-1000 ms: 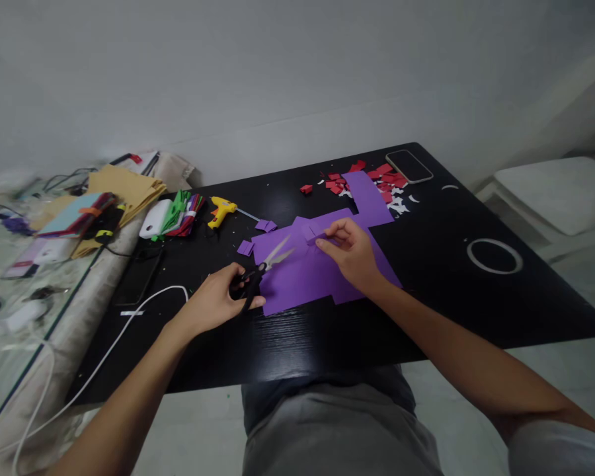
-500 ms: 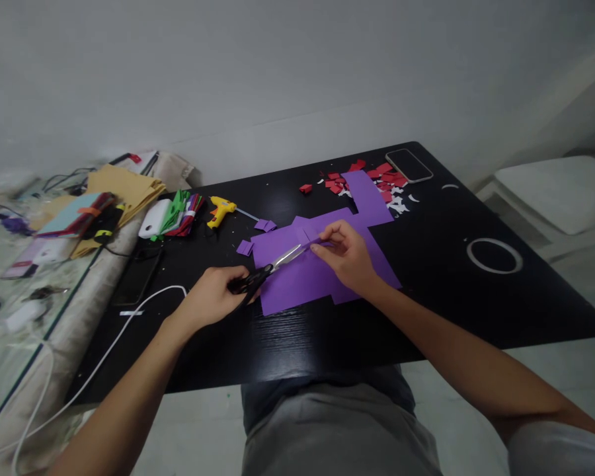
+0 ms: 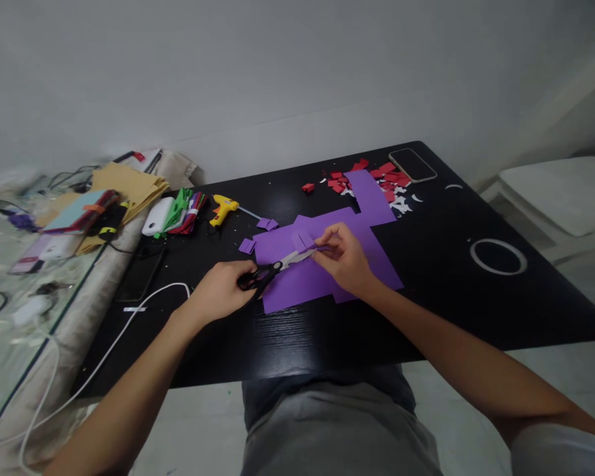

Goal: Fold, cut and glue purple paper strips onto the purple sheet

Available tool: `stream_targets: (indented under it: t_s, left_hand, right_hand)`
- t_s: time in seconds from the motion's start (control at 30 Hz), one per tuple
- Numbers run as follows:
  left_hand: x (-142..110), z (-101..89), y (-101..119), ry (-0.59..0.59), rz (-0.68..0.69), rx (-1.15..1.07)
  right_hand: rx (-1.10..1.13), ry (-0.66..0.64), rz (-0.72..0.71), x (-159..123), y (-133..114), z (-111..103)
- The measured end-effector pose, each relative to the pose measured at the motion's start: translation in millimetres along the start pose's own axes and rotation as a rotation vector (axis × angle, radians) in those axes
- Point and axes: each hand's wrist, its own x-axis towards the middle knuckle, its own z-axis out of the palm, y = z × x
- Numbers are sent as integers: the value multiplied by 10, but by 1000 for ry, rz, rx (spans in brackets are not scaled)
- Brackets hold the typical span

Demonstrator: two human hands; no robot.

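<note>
My left hand [image 3: 225,285] is closed around the black handles of a pair of scissors [image 3: 276,266]. The blades point right and reach a small purple paper piece [image 3: 303,239]. My right hand [image 3: 344,260] pinches that piece between thumb and fingers, right at the blade tips. Whether the blades are cutting the paper is too small to tell. Beneath both lie larger purple paper sheets [image 3: 297,283], overlapping on the black table. Small folded purple pieces [image 3: 247,246] rest to the left of the sheets, and more sit by the glue stick.
A yellow glue gun [image 3: 224,210] lies behind the sheets. Red and white paper scraps [image 3: 389,178] are heaped at the back, beside a phone [image 3: 412,164] and a purple strip [image 3: 369,198]. Bundled coloured paper [image 3: 181,211] and a white cable [image 3: 114,349] are on the left.
The scissors moved right and up from beside the sheets' left part to the small purple piece. Their blades came together, then parted slightly. My right hand keeps its pinch and shifted little.
</note>
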Motion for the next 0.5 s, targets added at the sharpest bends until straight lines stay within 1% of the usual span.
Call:
stream_targets:
  t_s: [0.23,0.4,0.5]
  left_hand:
    - [37,25,19,1,27,-8]
    - [42,17,38,-23,45,-20]
    - [39,27,33,-11,50,-13]
  right_hand:
    - [-11,-20,-23,-12,-10,17]
    - [-26,-10,1,-18,-41,5]
    - [-20,-12,1,-18,-45,6]
